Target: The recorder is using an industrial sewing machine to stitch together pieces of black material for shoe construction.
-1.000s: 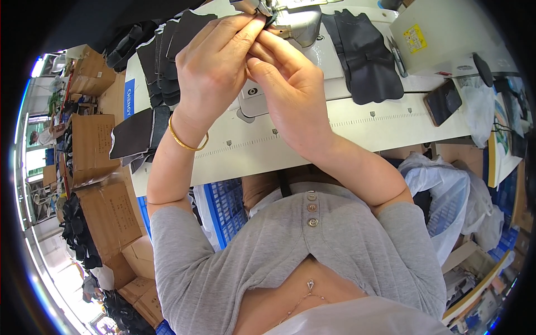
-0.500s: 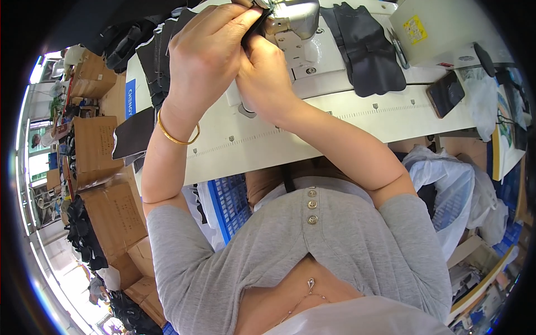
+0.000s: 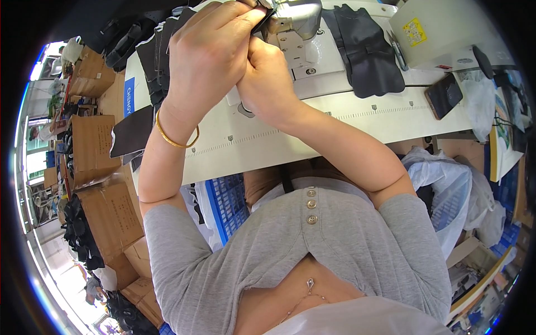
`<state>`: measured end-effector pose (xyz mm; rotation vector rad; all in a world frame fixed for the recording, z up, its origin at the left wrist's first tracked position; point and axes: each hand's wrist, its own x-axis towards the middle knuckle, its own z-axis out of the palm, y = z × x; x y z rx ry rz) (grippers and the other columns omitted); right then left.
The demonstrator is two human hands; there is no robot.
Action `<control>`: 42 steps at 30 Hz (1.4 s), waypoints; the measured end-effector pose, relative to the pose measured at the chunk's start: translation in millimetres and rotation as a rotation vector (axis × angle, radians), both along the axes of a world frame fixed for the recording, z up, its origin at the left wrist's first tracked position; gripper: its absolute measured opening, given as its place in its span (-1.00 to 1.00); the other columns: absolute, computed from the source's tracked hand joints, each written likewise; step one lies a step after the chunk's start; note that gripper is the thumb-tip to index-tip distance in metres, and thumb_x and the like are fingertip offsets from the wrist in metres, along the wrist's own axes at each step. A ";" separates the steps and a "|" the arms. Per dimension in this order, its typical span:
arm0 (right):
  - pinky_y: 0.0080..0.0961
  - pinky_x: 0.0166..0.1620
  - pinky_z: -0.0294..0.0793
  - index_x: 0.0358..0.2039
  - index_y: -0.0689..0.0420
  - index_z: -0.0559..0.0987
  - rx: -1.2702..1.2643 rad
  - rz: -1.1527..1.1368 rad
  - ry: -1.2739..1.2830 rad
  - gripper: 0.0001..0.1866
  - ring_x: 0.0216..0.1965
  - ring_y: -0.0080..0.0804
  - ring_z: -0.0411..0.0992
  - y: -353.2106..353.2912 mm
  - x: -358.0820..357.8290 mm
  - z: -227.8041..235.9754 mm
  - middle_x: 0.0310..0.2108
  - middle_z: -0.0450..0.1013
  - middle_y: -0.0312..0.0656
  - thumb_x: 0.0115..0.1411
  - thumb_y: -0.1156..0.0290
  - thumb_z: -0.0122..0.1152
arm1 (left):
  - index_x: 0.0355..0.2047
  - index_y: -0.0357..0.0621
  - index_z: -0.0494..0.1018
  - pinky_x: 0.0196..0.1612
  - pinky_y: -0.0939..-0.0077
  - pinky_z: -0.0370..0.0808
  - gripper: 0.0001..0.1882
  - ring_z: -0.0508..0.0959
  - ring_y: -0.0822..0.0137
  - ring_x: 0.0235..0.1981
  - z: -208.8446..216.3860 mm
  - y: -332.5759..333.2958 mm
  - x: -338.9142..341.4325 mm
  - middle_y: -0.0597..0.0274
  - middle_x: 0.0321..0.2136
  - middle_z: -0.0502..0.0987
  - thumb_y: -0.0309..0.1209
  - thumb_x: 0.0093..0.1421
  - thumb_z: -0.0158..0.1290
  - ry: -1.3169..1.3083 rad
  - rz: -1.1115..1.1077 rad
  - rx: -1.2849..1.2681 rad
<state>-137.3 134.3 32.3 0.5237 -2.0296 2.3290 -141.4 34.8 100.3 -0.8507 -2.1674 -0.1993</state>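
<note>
At the sewing machine (image 3: 300, 21), my left hand (image 3: 207, 58) is closed, its thumb and fingers pinching a small black piece of material (image 3: 261, 24) next to the metal machine head. My right hand (image 3: 268, 84) is curled just below and touches the left one. Its fingertips are mostly hidden, but they close on the lower part of the same black piece. Most of that piece is hidden behind my hands. A gold bangle (image 3: 177, 144) circles my left wrist.
Flat black pieces (image 3: 368, 56) lie right of the machine head, and more black pieces (image 3: 148, 58) are piled at the left. A phone (image 3: 445, 96) rests near the table's (image 3: 245, 151) right end. Cardboard boxes (image 3: 106, 215) stand at left; a blue basket (image 3: 226, 204) is below.
Both hands stay at the machine head, closed on the black piece. The left hand and forearm have shifted very slightly; little else differs.
</note>
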 end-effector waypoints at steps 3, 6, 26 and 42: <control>-0.12 -0.31 0.50 -0.42 0.35 0.50 0.019 0.000 -0.007 -0.76 -0.39 0.14 0.55 2.5 1.4 -0.2 -0.49 0.52 0.20 0.27 0.42 0.03 | -0.26 -0.22 0.63 -0.26 0.50 0.55 -0.80 0.62 0.24 -0.34 1.5 2.2 2.2 0.20 -0.34 0.64 -0.62 0.06 0.20 -0.017 0.010 0.006; -0.10 -0.33 0.47 -0.44 0.35 0.48 0.031 0.015 -0.028 -0.76 -0.42 0.14 0.53 8.3 4.4 -1.0 -0.51 0.50 0.20 0.27 0.43 0.02 | -0.28 -0.22 0.62 -0.28 0.50 0.54 -0.81 0.62 0.23 -0.36 3.6 5.8 5.4 0.20 -0.35 0.63 -0.63 0.07 0.19 -0.051 0.022 0.026; -0.46 -0.56 0.27 -0.47 0.30 0.46 0.017 0.100 -0.021 -0.74 -0.64 -0.61 0.27 39.7 11.5 7.6 -0.72 0.36 -0.20 0.31 0.40 0.03 | -0.28 -0.26 0.60 -0.27 0.43 0.54 -0.82 0.62 0.13 -0.36 16.3 18.4 15.9 0.17 -0.32 0.63 -0.62 0.07 0.15 -0.177 0.085 0.029; -0.52 -0.41 0.34 -0.43 0.33 0.51 0.065 0.279 0.037 -0.79 -0.45 -0.64 0.36 72.4 -3.1 16.6 -0.52 0.44 -0.27 0.29 0.45 0.06 | -0.23 -0.33 0.57 -0.23 0.43 0.53 -0.80 0.61 0.13 -0.35 6.5 23.5 27.8 0.11 -0.30 0.61 -0.64 0.10 0.09 -0.260 0.160 0.105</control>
